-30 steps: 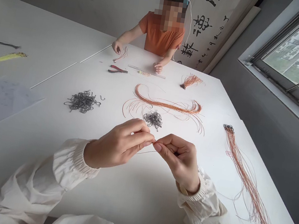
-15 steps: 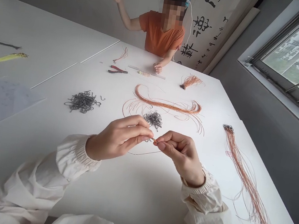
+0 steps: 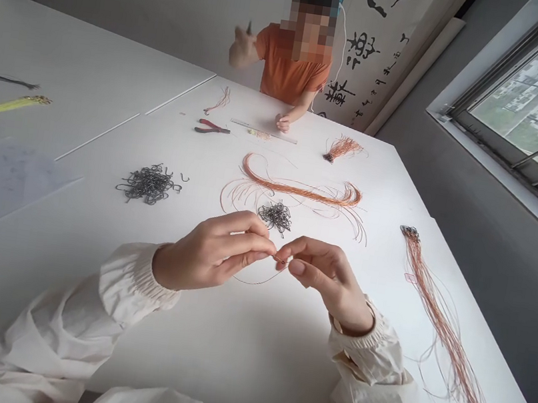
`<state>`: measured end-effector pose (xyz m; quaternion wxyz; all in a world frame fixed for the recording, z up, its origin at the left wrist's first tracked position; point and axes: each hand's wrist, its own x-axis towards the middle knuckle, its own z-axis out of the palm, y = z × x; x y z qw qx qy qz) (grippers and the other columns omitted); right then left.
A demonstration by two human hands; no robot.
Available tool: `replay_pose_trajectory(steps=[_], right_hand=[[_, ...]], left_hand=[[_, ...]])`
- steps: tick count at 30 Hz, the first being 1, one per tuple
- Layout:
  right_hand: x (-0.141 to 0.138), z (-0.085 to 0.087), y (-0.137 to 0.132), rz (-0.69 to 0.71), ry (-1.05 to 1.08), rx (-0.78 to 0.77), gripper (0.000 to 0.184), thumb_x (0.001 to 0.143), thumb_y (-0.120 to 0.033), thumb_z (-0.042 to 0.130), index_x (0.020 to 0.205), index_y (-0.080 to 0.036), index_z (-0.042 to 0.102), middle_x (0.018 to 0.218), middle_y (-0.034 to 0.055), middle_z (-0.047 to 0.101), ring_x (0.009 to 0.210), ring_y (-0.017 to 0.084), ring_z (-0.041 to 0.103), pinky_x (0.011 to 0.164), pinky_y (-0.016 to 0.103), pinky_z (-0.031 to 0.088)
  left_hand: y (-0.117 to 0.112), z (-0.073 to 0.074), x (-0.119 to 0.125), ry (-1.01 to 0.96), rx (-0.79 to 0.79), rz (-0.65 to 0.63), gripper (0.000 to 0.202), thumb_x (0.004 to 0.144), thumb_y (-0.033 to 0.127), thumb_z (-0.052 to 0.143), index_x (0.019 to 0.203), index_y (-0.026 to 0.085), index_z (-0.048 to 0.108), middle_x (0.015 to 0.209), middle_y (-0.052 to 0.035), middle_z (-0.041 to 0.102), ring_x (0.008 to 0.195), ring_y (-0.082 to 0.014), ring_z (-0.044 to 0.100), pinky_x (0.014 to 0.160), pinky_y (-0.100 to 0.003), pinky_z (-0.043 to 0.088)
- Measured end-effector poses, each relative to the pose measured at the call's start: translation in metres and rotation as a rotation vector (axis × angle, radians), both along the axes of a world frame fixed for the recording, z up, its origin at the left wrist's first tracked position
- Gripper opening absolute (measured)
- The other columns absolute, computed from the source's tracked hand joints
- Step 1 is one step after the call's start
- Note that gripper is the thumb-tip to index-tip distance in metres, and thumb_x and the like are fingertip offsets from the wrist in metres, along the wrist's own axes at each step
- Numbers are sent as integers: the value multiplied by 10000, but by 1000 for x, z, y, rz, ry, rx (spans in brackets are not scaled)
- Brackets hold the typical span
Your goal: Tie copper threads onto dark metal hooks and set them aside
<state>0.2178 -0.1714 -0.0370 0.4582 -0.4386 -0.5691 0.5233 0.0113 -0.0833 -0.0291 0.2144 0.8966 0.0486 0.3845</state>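
Note:
My left hand (image 3: 219, 248) is closed, with thumb and fingertips pinching a small fishhook (image 3: 279, 259), mostly hidden by the fingers. Beside it, my right hand (image 3: 326, 274) has thumb and forefinger parted around the hook's end, the forefinger close against it. A thin orange line (image 3: 256, 284) curves below the fingertips and runs up towards the right hand; its end is hard to make out. Just beyond my hands lies a small pile of dark hooks (image 3: 275, 216), and behind that a bundle of orange line (image 3: 296, 189).
A bigger hook pile (image 3: 150, 184) lies left. Hooks tied to orange lines (image 3: 440, 308) stretch along the right edge; another tied bunch (image 3: 345, 148) is farther back. Red-handled pliers (image 3: 212, 127) and a ruler (image 3: 264, 131) lie near a co-worker (image 3: 289, 63) across the white table (image 3: 207, 347).
My right thumb has come away from the forefinger, where both were pinched at the hook. The co-worker's raised hand has come down and inward.

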Motion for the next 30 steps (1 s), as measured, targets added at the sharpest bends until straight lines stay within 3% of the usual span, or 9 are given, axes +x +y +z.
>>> replay_pose_trajectory(steps=[5, 9, 14, 17, 20, 27, 30], right_hand=[[-13, -6, 4, -57, 15, 30, 202, 887, -345, 617, 843, -153, 663, 802, 57, 634, 726, 129, 536, 649, 267, 415], [-15, -12, 5, -21, 81, 36, 180, 880, -309, 618, 792, -156, 655, 776, 49, 634, 751, 138, 559, 684, 272, 439], [-5, -7, 5, 49, 119, -15, 208, 900, -330, 606, 817, -143, 648, 797, 59, 674, 584, 84, 454, 555, 242, 362], [6, -2, 4, 2, 65, 0, 219, 908, -339, 604, 827, -139, 646, 785, 63, 682, 547, 71, 403, 521, 237, 317], [17, 4, 2, -14, -33, 29, 201, 889, -315, 630, 793, -139, 649, 740, 53, 659, 600, 91, 470, 551, 241, 352], [29, 12, 3, 247, -195, 8, 219, 898, -329, 609, 851, -128, 684, 816, 82, 682, 730, 140, 584, 660, 285, 448], [22, 12, 6, 125, -252, 87, 236, 876, -347, 640, 987, -144, 688, 935, 87, 692, 703, 123, 565, 649, 282, 447]], left_hand=[[0, -5, 2, 16, 31, -4, 201, 920, 82, 532, 1024, 164, 682, 868, -77, 620, 725, -134, 601, 667, -244, 538], [-2, -6, 1, 31, 39, -12, 208, 933, 102, 512, 1025, 175, 684, 871, -82, 634, 711, -138, 603, 656, -251, 540], [1, 0, -1, -31, 29, 18, 196, 916, 90, 549, 1017, 184, 688, 885, -72, 639, 737, -130, 621, 675, -238, 548], [7, 4, -4, -92, 53, 90, 181, 891, 69, 588, 990, 176, 695, 897, -63, 643, 774, -126, 641, 699, -222, 553], [11, 5, -5, -104, 73, 115, 168, 892, 80, 595, 984, 176, 697, 900, -60, 649, 779, -126, 649, 697, -222, 558], [7, 7, -9, -46, 57, 50, 195, 911, 87, 561, 1014, 194, 686, 915, -64, 642, 777, -131, 637, 712, -241, 565], [6, 10, -11, -24, 56, 13, 217, 905, 71, 557, 1029, 194, 686, 924, -73, 634, 788, -138, 630, 711, -247, 559]])
